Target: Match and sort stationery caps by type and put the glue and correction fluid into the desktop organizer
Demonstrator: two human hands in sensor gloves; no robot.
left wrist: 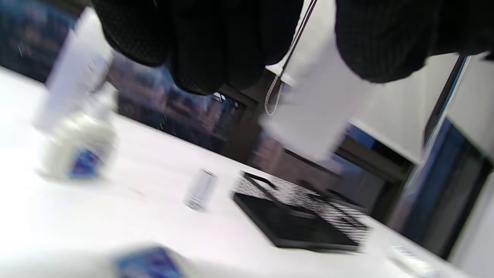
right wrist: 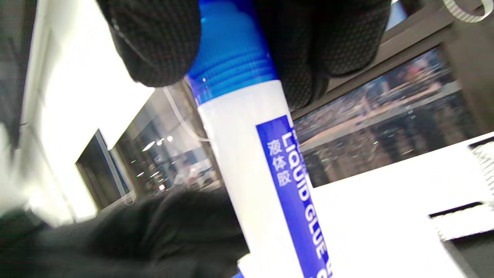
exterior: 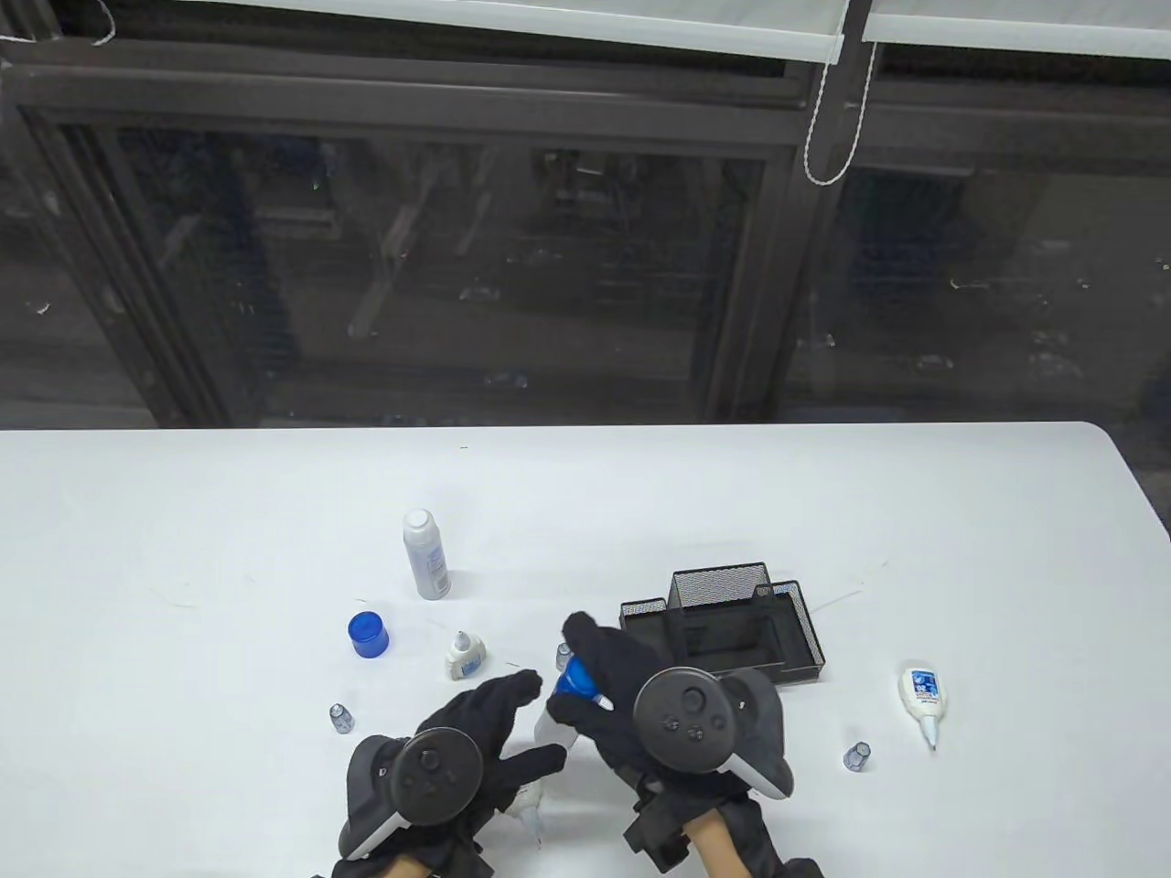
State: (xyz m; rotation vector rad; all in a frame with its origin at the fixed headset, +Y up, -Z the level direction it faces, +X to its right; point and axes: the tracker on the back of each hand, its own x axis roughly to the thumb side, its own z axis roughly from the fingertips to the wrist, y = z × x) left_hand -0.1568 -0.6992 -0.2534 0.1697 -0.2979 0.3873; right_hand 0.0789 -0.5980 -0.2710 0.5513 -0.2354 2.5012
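My gloves (exterior: 476, 732) black; glue bottle (right wrist: 266, 173) white, blue cap, blue label; organizer (exterior: 732, 622) black mesh; table (exterior: 183, 512) white.

Counting now: one liquid glue bottle (exterior: 560, 709) at six o'clock, two correction fluid bottles (exterior: 465, 656) (exterior: 923, 692) at seven and four, three small clear caps (exterior: 339, 717) (exterior: 856, 756) (exterior: 564, 655), one blue cap (exterior: 368, 633) at eight, one spray can (exterior: 426, 554) at ten, one mesh desktop organizer (exterior: 732, 622) at three.

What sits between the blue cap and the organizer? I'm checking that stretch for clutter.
In the table view, between the blue cap and the organizer stand a small correction fluid bottle and a clear cap.
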